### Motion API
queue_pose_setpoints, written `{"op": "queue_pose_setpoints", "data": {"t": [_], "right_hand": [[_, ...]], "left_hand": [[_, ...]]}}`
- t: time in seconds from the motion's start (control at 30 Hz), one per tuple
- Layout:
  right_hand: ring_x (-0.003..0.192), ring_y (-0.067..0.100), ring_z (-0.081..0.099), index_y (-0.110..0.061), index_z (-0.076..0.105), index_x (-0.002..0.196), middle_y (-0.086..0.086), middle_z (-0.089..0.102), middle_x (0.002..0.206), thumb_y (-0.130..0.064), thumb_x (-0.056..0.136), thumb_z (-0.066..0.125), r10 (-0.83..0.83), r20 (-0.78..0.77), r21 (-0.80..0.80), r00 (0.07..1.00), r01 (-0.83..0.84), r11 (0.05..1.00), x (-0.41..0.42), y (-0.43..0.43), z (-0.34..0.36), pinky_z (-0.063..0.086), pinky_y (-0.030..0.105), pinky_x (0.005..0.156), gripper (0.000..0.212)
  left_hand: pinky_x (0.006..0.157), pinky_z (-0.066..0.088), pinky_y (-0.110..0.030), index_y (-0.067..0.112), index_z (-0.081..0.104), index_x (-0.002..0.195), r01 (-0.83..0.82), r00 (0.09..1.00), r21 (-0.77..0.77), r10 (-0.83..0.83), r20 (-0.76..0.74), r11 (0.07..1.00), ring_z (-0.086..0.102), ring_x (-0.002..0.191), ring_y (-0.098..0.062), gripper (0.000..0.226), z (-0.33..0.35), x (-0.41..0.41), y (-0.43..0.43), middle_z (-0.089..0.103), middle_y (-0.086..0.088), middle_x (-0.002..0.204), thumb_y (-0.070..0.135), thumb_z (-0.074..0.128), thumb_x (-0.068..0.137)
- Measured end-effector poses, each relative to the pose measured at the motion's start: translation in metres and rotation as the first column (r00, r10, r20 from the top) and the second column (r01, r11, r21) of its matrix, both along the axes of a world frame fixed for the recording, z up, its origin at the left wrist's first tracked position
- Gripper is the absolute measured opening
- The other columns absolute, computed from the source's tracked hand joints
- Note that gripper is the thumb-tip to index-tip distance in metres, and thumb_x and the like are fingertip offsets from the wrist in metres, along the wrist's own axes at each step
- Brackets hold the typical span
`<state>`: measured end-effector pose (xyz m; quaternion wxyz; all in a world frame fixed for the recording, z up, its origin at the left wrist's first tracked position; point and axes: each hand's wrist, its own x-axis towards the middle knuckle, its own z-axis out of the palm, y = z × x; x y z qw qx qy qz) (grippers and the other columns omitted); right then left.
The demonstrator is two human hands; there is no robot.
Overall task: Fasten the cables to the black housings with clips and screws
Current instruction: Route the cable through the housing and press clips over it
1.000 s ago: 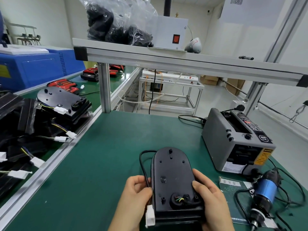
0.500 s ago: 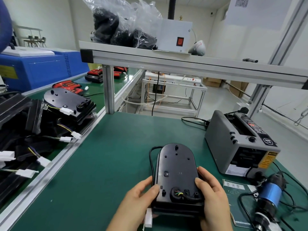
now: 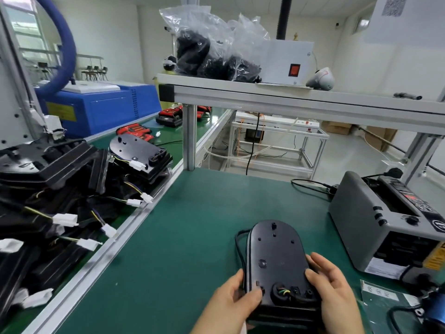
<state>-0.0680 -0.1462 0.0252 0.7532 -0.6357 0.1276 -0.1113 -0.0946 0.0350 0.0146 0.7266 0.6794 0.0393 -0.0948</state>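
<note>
Between the hands: black housing (image 3: 274, 259) is gripped at its near end.
Left hand (image 3: 231, 302): curled round its left edge, beside cable (image 3: 239, 247).
Right hand (image 3: 334, 292): curled round its right edge.
Yellow label (image 3: 434, 259), right of grip: unreadable.

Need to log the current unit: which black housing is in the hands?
The black housing alone on the near green mat, held between left hand and right hand; the other housings lie piled to the left.
</note>
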Motion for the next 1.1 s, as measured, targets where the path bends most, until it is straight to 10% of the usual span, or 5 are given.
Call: {"op": "queue_pose_setpoints", "data": {"t": [0.33,0.7,0.87,1.0,1.1], "right_hand": [[0.112,0.02,0.059,-0.025,0.063,0.111,-0.002,0.065,0.118,-0.008,0.088,0.061,0.174,-0.197,-0.156,0.965,-0.206,0.966,0.021,0.005,0.009,0.037,0.044,0.107,0.029],[0.072,0.002,0.055,-0.008,0.066,0.101,-0.008,0.067,0.081,0.006,0.082,0.064,0.181,-0.171,-0.175,0.969,-0.21,0.962,0.025,0.013,0.024,0.041,0.004,0.048,0.023],[0.09,0.011,0.057,-0.007,0.057,0.125,0.012,0.062,0.112,0.009,0.085,0.058,0.247,-0.165,-0.093,0.955,-0.264,0.96,0.027,0.019,0.024,0.036,0.028,0.087,0.043],[0.1,0.02,0.055,-0.01,0.051,0.132,0.01,0.057,0.119,0.003,0.088,0.058,0.29,-0.166,-0.034,0.943,-0.299,0.954,0.031,0.024,0.022,0.034,0.031,0.089,0.046],[0.109,0.022,0.056,-0.014,0.049,0.134,0.005,0.058,0.125,-0.009,0.086,0.065,0.298,-0.149,-0.062,0.943,-0.31,0.949,0.038,0.027,0.022,0.037,0.034,0.097,0.05]], "left_hand": [[0.051,0.049,-0.01,0.006,0.036,0.143,-0.116,0.989,-0.174,0.098,-0.111,0.978,0.068,0.069,0.001,0.061,0.002,-0.005,0.001,0.059,-0.007,0.12,-0.003,0.059,0.088],[0.09,0.039,-0.003,0.013,0.032,0.146,-0.272,0.96,-0.172,0.28,0.024,0.947,0.055,0.099,0.013,0.069,0.0,-0.005,0.01,0.052,0.019,0.118,0.015,0.067,0.087],[0.07,0.033,0.006,0.011,0.03,0.146,-0.267,0.961,-0.15,0.275,0.031,0.952,0.05,0.076,0.031,0.068,-0.003,-0.006,0.011,0.05,0.028,0.105,0.013,0.064,0.088],[0.082,0.031,0.005,0.01,0.031,0.146,-0.321,0.945,-0.174,0.328,0.009,0.931,0.046,0.111,0.01,0.067,-0.005,-0.005,0.017,0.048,0.011,0.133,0.014,0.064,0.089],[0.066,0.04,0.003,0.007,0.035,0.144,-0.278,0.96,-0.223,0.261,-0.102,0.934,0.053,0.093,0.01,0.063,0.005,0.004,0.015,0.051,0.007,0.123,0.006,0.063,0.088]]}}
